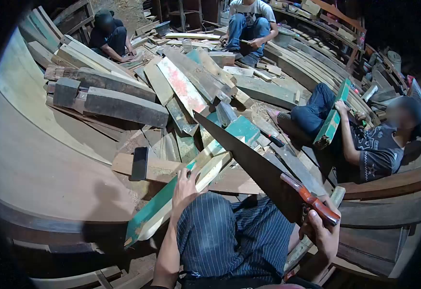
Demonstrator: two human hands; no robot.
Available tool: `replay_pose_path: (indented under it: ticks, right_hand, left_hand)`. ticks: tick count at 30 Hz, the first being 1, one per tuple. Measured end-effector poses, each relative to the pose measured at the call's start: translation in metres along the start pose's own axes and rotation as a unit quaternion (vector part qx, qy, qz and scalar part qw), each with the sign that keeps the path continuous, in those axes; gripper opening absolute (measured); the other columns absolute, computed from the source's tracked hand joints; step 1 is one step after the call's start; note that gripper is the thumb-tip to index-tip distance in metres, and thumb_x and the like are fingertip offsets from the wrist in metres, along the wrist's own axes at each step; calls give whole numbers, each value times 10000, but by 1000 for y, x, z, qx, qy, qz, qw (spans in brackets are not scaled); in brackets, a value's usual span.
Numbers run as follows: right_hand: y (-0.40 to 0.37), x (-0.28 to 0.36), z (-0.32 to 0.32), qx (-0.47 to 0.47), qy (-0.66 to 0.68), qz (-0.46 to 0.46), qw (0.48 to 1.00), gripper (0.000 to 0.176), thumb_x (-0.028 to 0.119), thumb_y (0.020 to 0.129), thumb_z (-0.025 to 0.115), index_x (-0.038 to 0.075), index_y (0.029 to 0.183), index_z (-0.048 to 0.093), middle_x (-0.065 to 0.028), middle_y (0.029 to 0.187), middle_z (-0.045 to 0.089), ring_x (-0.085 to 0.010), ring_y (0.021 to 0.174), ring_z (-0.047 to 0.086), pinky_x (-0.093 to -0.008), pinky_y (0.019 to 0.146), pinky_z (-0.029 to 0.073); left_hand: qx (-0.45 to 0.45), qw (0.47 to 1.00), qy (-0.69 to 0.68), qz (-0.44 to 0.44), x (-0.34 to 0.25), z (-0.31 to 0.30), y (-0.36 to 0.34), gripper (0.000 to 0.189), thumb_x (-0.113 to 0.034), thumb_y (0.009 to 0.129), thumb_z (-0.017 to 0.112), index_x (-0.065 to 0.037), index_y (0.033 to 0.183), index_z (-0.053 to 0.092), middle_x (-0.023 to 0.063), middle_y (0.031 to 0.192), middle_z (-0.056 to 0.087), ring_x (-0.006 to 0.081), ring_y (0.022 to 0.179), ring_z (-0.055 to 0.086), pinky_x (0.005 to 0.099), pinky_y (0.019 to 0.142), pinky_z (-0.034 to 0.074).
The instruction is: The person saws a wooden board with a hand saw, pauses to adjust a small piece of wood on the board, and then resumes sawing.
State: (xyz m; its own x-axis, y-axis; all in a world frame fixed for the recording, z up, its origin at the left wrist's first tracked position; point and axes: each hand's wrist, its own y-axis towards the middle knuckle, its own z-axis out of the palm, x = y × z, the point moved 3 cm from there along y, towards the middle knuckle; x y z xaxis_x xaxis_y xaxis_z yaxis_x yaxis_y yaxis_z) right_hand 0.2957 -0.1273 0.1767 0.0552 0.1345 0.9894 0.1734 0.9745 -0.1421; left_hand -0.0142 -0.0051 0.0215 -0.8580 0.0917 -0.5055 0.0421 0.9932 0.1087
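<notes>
One saw (263,174) held by the handle in the right hand (323,232), fingers curled round, green wood (157,200) gripped under bent fingers of the left hand (185,187), phone (139,164) just left of those.

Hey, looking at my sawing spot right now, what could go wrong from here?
The handsaw in your right hand has its toothed edge towards your left hand and striped trousers, so a slip might cut you. The green-painted timber lies among loose boards and could shift under the saw. The phone sits on a plank beside that timber and might get knocked off.
</notes>
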Motion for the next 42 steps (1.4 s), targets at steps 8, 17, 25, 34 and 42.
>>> replay_pose_path:
  ticks: [8, 17, 25, 34, 42]
  right_hand:
    - [0, 0, 0, 4, 3, -9, 1000, 214, 118, 879, 618, -23, 1010, 526, -17, 655, 509, -77, 465, 499, -231, 427, 436]
    - [1, -3, 0, 16, 11, -11, 1000, 202, 91, 888, 596, -30, 1026, 511, -23, 639, 511, -73, 453, 485, -234, 425, 431]
    - [1, -1, 3, 6, 9, -7, 1000, 203, 93, 882, 602, -27, 1021, 514, -25, 649, 513, -78, 461, 495, -230, 424, 430]
    - [0, 4, 5, 13, 4, -8, 1000, 185, 82, 889, 592, -22, 1017, 507, -27, 654, 516, -79, 470, 500, -237, 427, 440]
    - [0, 2, 5, 2, 14, -3, 1000, 177, 75, 887, 593, -17, 1004, 498, -23, 652, 518, -81, 468, 502, -229, 425, 431]
  left_hand:
    - [-7, 999, -34, -35, 1, 1, -1, 664, -271, 667, 785, -97, 1254, 529, 203, 1023, 489, 395, 972, 559, 471, 822, 498]
    - [3, 999, -24, -37, -2, -3, 1, 687, -229, 637, 798, -95, 1252, 523, 185, 1021, 410, 370, 966, 522, 449, 818, 485]
    - [-5, 999, -13, -30, 4, 1, 2, 699, -264, 632, 800, -101, 1253, 523, 171, 1014, 389, 350, 975, 498, 433, 834, 482]
    - [-13, 999, -13, -47, 3, 0, -1, 694, -291, 661, 782, -75, 1266, 519, 201, 1037, 462, 379, 1003, 539, 447, 832, 496]
    - [1, 999, -3, -52, 4, 0, 1, 683, -305, 670, 771, -63, 1259, 526, 206, 1034, 484, 388, 956, 576, 453, 813, 503]
